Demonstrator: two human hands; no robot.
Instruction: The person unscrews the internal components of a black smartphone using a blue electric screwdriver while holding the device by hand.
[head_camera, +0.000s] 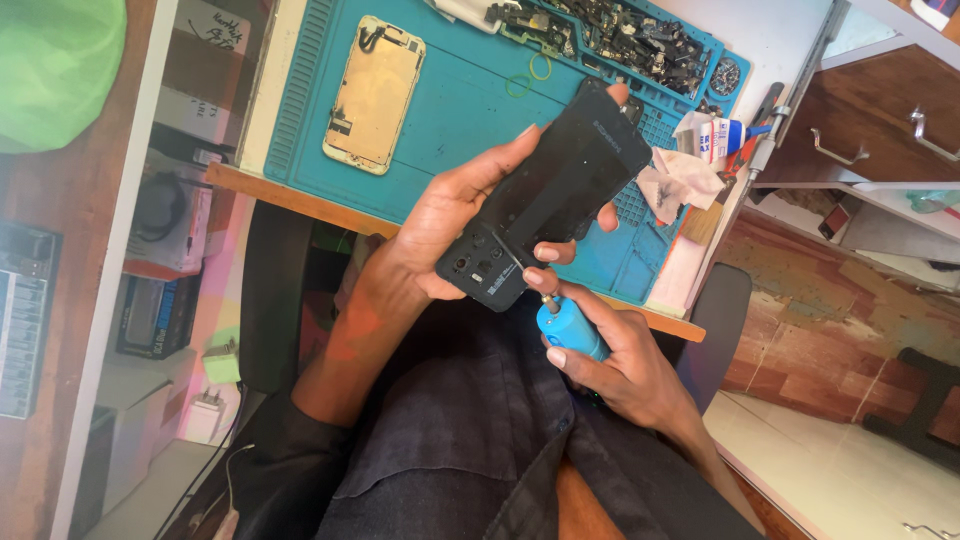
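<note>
Black phone (545, 205) gripped in left hand (440, 225) | right hand (610, 365) clasps blue electric screwdriver (568, 328), tip at lower edge | keep bit square, phone steady.

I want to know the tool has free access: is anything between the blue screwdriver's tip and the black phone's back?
Nothing visible. The blue electric screwdriver in the right hand has its tip right at the lower edge of the black phone, held by the left hand. Only the left hand's fingertips lie close beside the tip.
</note>
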